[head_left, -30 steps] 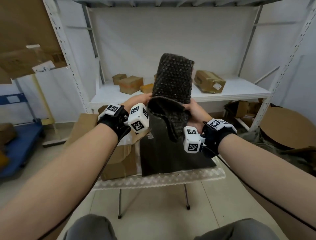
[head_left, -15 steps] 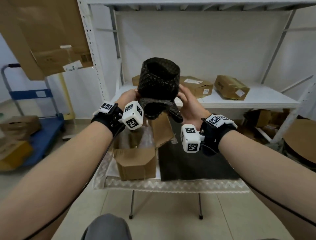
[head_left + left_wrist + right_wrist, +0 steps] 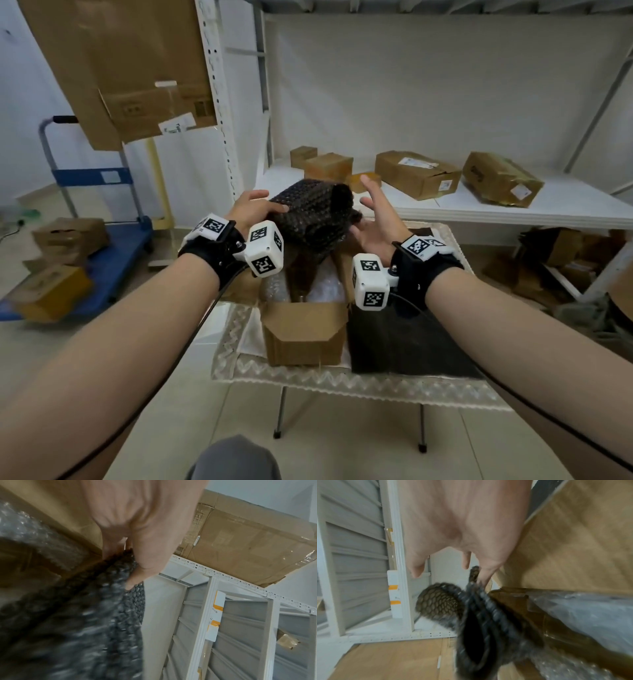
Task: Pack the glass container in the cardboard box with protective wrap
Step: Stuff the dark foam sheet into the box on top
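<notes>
The glass container is hidden inside a roll of dark bubble wrap (image 3: 313, 216), which lies tipped on its side just above the open cardboard box (image 3: 303, 330). My left hand (image 3: 257, 209) grips the roll's left side, thumb pressed into the wrap (image 3: 85, 615). My right hand (image 3: 375, 212) is at the roll's right end with fingers spread and straight, its lower fingers touching a loose flap of the wrap (image 3: 479, 635). The roll's round end (image 3: 440, 604) shows in the right wrist view. Clear bubble wrap (image 3: 325, 289) lines the box.
The box stands on a small folding table (image 3: 342, 380) beside a flat sheet of dark bubble wrap (image 3: 404, 342). Behind is a white shelf (image 3: 513, 212) with several cardboard boxes. A blue trolley (image 3: 102, 253) with boxes stands at the left.
The wrapped roll has come down from upright at chest height and tipped onto its side over the box. My right hand's fingers have opened off it.
</notes>
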`<state>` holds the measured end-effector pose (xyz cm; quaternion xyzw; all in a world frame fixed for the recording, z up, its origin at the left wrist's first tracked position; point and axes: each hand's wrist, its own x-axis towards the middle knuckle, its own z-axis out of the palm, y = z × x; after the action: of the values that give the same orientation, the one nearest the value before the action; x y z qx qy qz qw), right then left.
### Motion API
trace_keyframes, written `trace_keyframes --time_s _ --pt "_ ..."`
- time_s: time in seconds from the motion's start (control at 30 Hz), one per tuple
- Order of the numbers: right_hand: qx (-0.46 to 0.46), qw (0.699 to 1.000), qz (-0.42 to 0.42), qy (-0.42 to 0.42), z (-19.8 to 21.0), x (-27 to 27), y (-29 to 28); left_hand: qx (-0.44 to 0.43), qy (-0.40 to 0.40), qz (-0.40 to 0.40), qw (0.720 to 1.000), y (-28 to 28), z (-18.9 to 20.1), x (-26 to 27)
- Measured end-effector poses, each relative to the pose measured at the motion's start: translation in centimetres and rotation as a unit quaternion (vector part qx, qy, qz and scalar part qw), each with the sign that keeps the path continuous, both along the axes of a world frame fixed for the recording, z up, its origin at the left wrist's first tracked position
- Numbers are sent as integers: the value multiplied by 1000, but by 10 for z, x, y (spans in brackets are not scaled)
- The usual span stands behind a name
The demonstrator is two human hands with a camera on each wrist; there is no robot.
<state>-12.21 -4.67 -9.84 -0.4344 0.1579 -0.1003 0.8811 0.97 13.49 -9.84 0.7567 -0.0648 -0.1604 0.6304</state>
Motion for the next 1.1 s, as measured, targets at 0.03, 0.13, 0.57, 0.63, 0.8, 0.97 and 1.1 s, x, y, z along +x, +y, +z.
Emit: trace_keyframes --time_s 0.03,0.13,0.57,0.63,0.8,0.97,1.1 --pt "-35 999 26 7 0 2 2 -2 -2 9 1000 0 -3 0" --pt "-193 978 50 64 -6 16 9 50 -28 -6 998 -4 -10 2" --pt "-501 854 -105 91 -16 71 18 319 -176 -48 930 -8 -5 25" --pt "-525 840 -107 91 -20 75 15 354 -185 -58 915 -10 -9 25" --pt "-538 824 -139 109 -30 84 10 395 -212 -62 892 -18 -8 21" --pt "-571 792 -163 144 -38 87 9 427 -224 -93 871 -22 -6 15" --pt "-594 780 -100 168 -44 84 5 439 -162 -152 871 -22 -4 15"
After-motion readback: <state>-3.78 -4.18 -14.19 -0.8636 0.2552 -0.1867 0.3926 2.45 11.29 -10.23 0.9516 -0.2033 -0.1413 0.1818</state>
